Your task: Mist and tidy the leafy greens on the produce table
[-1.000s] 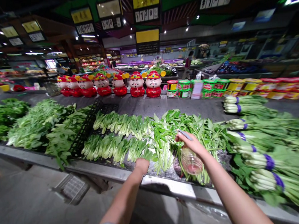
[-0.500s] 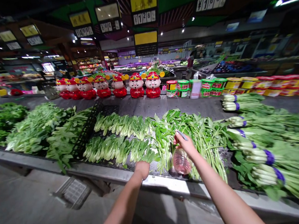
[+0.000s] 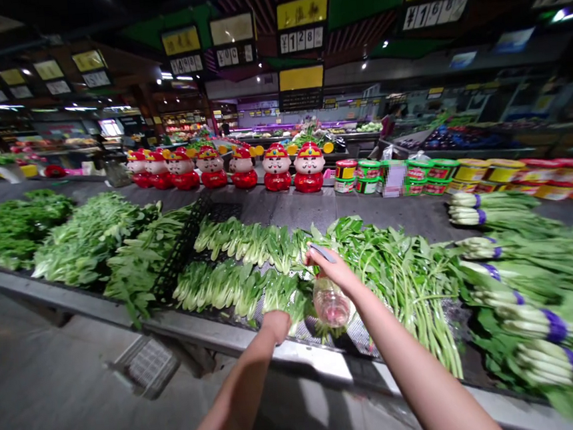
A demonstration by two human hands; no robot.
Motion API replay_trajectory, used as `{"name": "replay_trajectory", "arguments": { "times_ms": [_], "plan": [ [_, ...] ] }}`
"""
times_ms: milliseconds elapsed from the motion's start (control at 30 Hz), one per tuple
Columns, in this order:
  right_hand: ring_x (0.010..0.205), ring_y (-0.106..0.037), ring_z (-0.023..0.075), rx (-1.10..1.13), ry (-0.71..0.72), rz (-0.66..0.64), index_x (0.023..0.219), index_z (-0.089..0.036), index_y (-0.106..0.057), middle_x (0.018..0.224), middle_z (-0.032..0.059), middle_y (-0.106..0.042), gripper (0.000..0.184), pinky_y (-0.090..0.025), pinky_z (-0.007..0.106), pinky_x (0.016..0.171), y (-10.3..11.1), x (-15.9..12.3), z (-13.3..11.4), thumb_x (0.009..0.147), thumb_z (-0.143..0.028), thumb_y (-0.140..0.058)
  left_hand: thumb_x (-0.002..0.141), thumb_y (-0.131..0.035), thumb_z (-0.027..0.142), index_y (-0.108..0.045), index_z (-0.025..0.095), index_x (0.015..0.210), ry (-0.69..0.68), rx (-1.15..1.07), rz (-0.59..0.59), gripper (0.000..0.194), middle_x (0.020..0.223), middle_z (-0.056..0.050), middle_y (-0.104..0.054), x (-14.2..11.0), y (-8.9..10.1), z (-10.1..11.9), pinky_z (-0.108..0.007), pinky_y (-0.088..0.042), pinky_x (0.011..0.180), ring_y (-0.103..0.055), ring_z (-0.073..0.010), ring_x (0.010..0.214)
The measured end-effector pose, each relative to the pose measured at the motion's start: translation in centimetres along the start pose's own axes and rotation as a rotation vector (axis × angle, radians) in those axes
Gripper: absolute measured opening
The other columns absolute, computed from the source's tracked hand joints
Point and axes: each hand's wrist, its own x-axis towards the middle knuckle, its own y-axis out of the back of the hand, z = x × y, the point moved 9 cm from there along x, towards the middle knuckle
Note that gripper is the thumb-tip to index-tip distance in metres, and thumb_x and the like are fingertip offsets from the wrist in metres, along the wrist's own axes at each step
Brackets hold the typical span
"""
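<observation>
Spray bottle: the clear, ribbed spray bottle [image 3: 331,303] hangs from the right hand, below its fingers and out over the produce, with a pinkish tint low in its body.
Right hand: the right hand [image 3: 335,268] is wrapped around the bottle's top, a grey lever [image 3: 322,252] showing above the knuckles.
Left hand: the left hand [image 3: 277,324] is to the left of the bottle, just beside it but apart, at the root end of the bok choy — its fingers are hidden from me, so I cannot tell whether they grip anything.
Bok choy: two rows of bok choy [image 3: 212,285] run leftward from the hands.
Long-stemmed greens: loose long-stemmed greens [image 3: 397,275] spread to the right of the bottle, partly behind the right forearm.
Display: a perforated metal surface [image 3: 360,334] shows between the vegetables, edged by a pale metal rim [image 3: 309,360].
Left side: a black plastic crate [image 3: 182,251] stands beside the bok choy, with leafy heaps beyond it.
Right side: bunches of greens bound in purple tape [image 3: 556,325] lie well apart from the left hand.
Back ledge: seven red-hatted figurines [image 3: 308,167] — then stacked round tubs [image 3: 369,175].
Overhead: price signs [image 3: 302,23] hang in a row.
Floor: a grey plastic basket [image 3: 148,366] sits below the rim.
</observation>
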Motion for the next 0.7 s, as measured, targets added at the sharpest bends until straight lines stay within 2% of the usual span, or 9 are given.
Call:
{"name": "replay_trajectory", "arguments": {
  "times_ms": [167, 267, 400, 567, 700],
  "plan": [
    [0.083, -0.067, 0.0227, -0.085, 0.084, -0.008, 0.082, -0.02, -0.066, 0.086, 0.0078, -0.072, 0.047, -0.054, 0.039, 0.079, -4.7, 2.3, 0.1, 0.085, -0.064, -0.051, 0.089, -0.049, 0.031, -0.075, 0.015, 0.097, 0.107, 0.001, 0.015, 0.032, 0.103, -0.018, -0.075, -0.9, 0.7, -5.6, -0.038, -0.054, 0.088, -0.07, -0.0295, 0.1],
    [0.08, -0.066, 0.0231, -0.138, 0.087, -0.029, 0.078, -0.02, -0.065, 0.082, 0.0073, -0.071, 0.05, -0.052, 0.039, 0.078, -7.0, 3.3, 0.6, 0.084, -0.067, -0.047, 0.09, -0.047, 0.028, -0.073, 0.015, 0.1, 0.179, -0.004, 0.048, 0.031, 0.104, -0.018, -0.074, -1.6, 1.5, -9.0, -0.039, -0.053, 0.087, -0.069, -0.0289, 0.1],
    [0.078, -0.066, 0.0233, -0.189, 0.09, -0.028, 0.073, -0.021, -0.063, 0.081, 0.0077, -0.071, 0.052, -0.051, 0.038, 0.079, -9.1, 4.3, 0.9, 0.083, -0.069, -0.046, 0.09, -0.044, 0.022, -0.066, 0.013, 0.114, 0.252, -0.001, 0.107, 0.033, 0.116, -0.018, -0.068, -2.4, 2.6, -12.8, -0.039, -0.051, 0.091, -0.063, -0.0285, 0.11],
    [0.07, -0.064, 0.0221, -0.21, 0.087, -0.053, 0.066, -0.024, -0.059, 0.07, 0.0046, -0.068, 0.05, -0.05, 0.038, 0.077, -10.7, 4.5, 0.7, 0.086, -0.066, -0.044, 0.091, -0.043, 0.019, -0.06, 0.015, 0.12, 0.281, -0.004, 0.137, 0.034, 0.121, -0.016, -0.064, -2.8, 2.9, -15.5, -0.04, -0.049, 0.094, -0.059, -0.028, 0.116],
    [0.062, -0.06, 0.0221, -0.248, 0.057, -0.018, 0.061, -0.025, -0.053, 0.059, 0.0026, -0.062, 0.051, -0.049, 0.039, 0.072, -10.8, 4.7, 1.0, 0.087, -0.067, -0.042, 0.091, -0.043, 0.019, -0.059, 0.014, 0.12, 0.287, -0.018, 0.146, 0.033, 0.122, -0.017, -0.063, -3.0, 2.3, -16.7, -0.041, -0.047, 0.095, -0.058, -0.0283, 0.117]
  ]
}}
